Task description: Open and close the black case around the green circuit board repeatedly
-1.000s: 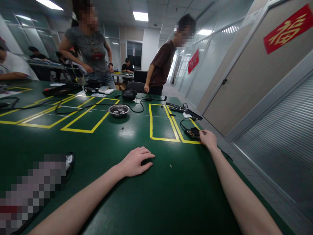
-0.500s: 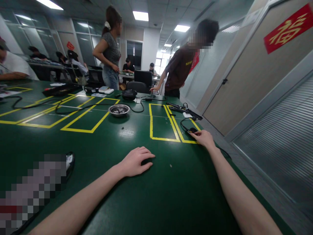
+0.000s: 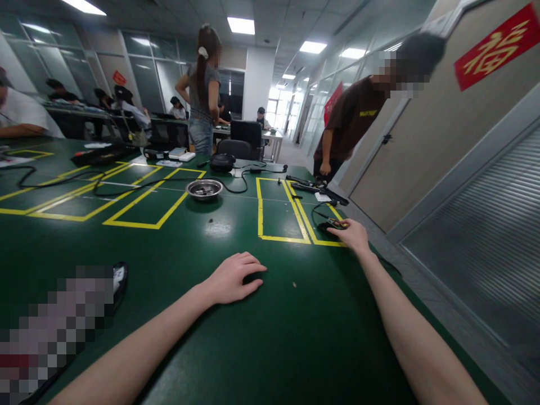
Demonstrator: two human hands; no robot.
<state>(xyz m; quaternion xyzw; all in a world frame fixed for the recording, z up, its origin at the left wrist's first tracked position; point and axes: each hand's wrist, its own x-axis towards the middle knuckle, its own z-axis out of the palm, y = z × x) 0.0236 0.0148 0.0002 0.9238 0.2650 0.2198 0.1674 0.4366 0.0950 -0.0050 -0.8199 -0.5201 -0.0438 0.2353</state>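
Observation:
My left hand (image 3: 237, 278) rests on the green table (image 3: 270, 337), fingers outstretched and nothing in its grasp. Over to the right, my right hand (image 3: 353, 234) pinches a small black object (image 3: 325, 226) between thumb and fingers, inside a yellow-taped rectangle. A black cable (image 3: 313, 214) loops beside that object, and something thin with a yellowish tint shows near the fingertips. The object's exact kind is too small and dark to make out, and my fingers hide part of it.
A metal bowl (image 3: 205, 190) holds small pieces. Black rod-like parts (image 3: 320, 190) and a white piece (image 3: 323, 197) lie beyond my right hand. A black case (image 3: 222, 162) stands farther back. A blurred item (image 3: 54, 332) lies front left. Two people stand behind the table.
The person in the brown shirt has moved right and drawn a hand back from the table. The other standing person has turned away. The black object under my right hand has shifted slightly; my left hand stays put.

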